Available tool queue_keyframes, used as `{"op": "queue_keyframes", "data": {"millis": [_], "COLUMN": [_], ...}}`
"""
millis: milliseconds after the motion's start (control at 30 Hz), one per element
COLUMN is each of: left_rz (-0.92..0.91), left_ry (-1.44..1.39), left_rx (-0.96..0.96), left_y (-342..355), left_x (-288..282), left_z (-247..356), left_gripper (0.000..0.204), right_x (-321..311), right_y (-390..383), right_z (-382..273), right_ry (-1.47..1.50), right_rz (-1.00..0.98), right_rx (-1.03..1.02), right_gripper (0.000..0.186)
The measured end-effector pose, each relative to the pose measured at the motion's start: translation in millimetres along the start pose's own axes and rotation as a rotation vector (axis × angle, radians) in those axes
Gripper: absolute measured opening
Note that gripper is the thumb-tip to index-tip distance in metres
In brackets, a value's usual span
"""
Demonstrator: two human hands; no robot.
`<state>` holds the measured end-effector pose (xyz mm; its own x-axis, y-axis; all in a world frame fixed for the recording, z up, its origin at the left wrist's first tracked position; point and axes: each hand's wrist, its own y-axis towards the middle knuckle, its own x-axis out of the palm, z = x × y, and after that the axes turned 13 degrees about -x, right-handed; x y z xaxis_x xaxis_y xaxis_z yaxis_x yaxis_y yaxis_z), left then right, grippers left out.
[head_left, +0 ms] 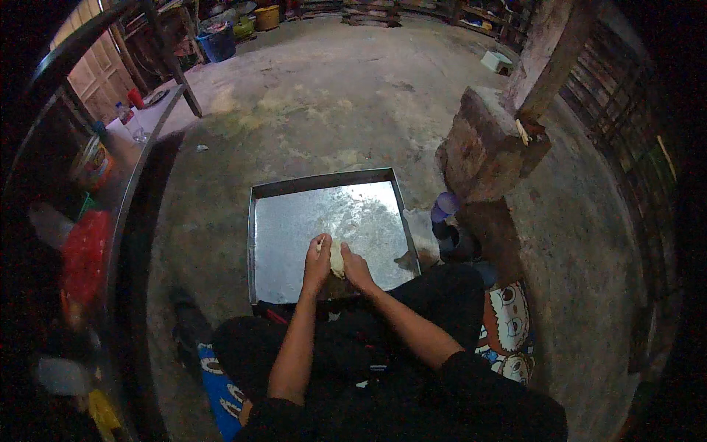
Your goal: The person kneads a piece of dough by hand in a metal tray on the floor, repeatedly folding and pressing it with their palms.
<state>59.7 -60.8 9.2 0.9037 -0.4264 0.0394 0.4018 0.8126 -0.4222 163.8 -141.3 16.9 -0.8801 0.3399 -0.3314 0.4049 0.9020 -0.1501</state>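
Observation:
A pale lump of dough (336, 259) is held between my two hands above the near part of a shallow, rectangular metal tray (291, 214). My left hand (317, 259) presses on its left side, thumb uppermost. Against the right side of the lump, my right hand (356, 267) is closed in the same way. The fingers' undersides and the lower part of the dough are hidden from above. Wet-looking shine and smears show on the tray's bottom, which lies in front of my crossed legs.
A long table (147, 125) runs along the left, bearing a red plastic bag (85, 254), a tub (94, 163) and a red cup (135, 98). To the right, a wooden post stands on a concrete block (482, 147). Near it is a purple-topped object (445, 205). A blue bucket (217, 44) stands far left.

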Motion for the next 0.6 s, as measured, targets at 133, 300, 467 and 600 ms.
{"op": "queue_keyframes", "data": {"millis": [133, 300, 467, 600], "left_rz": [0.088, 0.044, -0.070, -0.104], "left_ry": [0.062, -0.080, -0.414, -0.701], "left_rx": [0.100, -0.008, -0.157, -0.257], "left_y": [1, -11, -11, -5], "left_x": [3, 2, -7, -10], "left_z": [-2, 15, 13, 7], "left_gripper": [0.053, 0.048, 0.040, 0.033], "right_x": [9, 5, 3, 5], "right_y": [8, 14, 7, 2], "right_z": [20, 26, 13, 7], "right_ry": [0.011, -0.042, 0.145, 0.128], "right_rz": [0.067, -0.020, 0.000, 0.008], "right_rx": [-0.007, -0.144, -0.282, -0.296], "right_gripper": [0.070, 0.061, 0.049, 0.050]}}
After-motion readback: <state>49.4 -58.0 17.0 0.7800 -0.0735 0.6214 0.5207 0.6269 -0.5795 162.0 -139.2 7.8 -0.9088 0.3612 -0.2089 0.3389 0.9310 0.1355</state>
